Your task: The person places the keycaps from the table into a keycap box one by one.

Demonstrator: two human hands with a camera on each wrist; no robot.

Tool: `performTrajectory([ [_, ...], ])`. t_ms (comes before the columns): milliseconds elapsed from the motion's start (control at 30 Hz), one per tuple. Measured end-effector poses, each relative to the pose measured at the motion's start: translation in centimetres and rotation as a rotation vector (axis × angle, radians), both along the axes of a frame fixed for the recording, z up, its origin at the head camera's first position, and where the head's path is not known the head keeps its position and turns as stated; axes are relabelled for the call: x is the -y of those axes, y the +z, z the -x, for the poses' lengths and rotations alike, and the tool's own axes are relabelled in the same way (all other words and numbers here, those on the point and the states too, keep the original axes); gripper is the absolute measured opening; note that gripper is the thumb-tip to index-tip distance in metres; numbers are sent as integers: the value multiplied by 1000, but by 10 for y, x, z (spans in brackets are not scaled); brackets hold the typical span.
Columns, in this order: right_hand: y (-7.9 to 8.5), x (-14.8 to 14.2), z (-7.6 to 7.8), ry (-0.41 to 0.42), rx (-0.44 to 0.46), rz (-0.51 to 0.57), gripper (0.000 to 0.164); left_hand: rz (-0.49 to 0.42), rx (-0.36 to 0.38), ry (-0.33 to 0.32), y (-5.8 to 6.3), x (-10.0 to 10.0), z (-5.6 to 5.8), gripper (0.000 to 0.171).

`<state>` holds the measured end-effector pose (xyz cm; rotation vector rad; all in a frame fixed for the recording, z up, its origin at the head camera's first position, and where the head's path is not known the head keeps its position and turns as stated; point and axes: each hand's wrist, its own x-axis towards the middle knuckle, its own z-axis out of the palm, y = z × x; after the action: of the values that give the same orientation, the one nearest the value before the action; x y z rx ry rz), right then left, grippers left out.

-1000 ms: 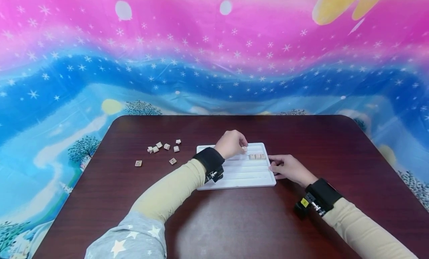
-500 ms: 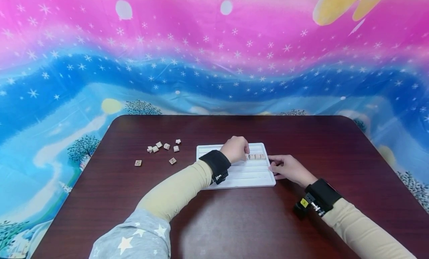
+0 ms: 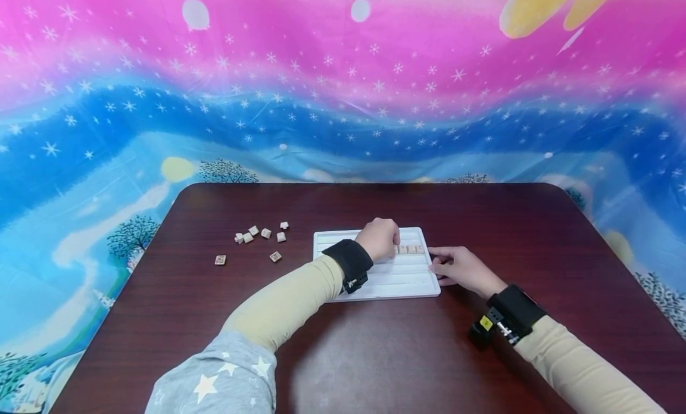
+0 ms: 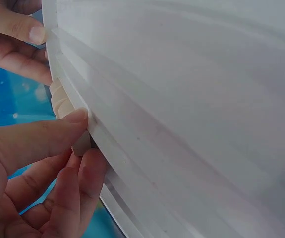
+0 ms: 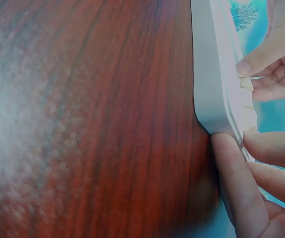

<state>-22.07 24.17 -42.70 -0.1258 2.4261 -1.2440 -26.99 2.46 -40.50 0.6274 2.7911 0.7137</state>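
A white ridged tray (image 3: pixel 399 285) lies on the table, with a short row of beige keycaps (image 3: pixel 411 249) in one of its channels near the right end. At the left end of that row, my left hand (image 3: pixel 377 240) pinches a keycap (image 4: pixel 81 145) between thumb and fingers; in the head view the hand mostly hides it. My right hand (image 3: pixel 462 270) grips the tray's right edge. The right wrist view has its thumb (image 5: pixel 276 148) at the rim and a finger (image 5: pixel 239 183) against the outer side wall.
Several loose keycaps (image 3: pixel 265 233) are scattered on the dark wooden table (image 3: pixel 354 354) left of the tray. Two keycaps showing a square dark pattern, one (image 3: pixel 220 260) farther left and one (image 3: pixel 276 257), lie nearer the front. A colourful cloth (image 3: pixel 343 116) hangs behind the table.
My left hand has moved slightly right and toward me, bringing its keycap down to the left end of the row. My right hand stays at the tray's edge.
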Motion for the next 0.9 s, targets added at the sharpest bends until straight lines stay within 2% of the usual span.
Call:
performTrajectory([
  [600,1,0,0,11,-8,1,55,30,-6,8,1,-2,-1,17],
  [900,1,0,-1,8,-7,-2,56,26,-12,-4,2,-1,-1,11],
])
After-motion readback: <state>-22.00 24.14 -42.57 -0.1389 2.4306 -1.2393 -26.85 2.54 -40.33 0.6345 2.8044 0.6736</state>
